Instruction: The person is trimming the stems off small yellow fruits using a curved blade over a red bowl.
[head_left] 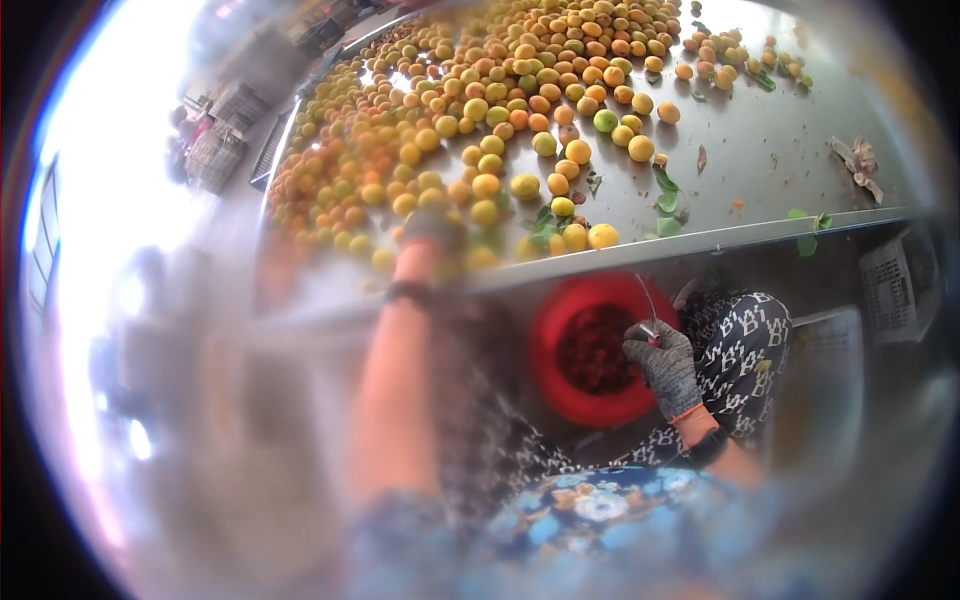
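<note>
Tool: thin curved metal tool with a red bit near its base (653,337), poking up out of the right grip toward the table edge
Right hand: grey knit-gloved right hand (668,367), fingers wrapped round that tool
Left hand: pretty blurry left hand (435,230), ahead and left of the right one; honestly can't tell if it's grabbing anything
Fruit: loads of round yellow-orange fruits (475,108), around and beyond the left hand
Tub: round red plastic tub (546,380), dark reddish stuff inside, just left of the tool grip
Table: grey metal table (760,175), beyond the right grip
</note>
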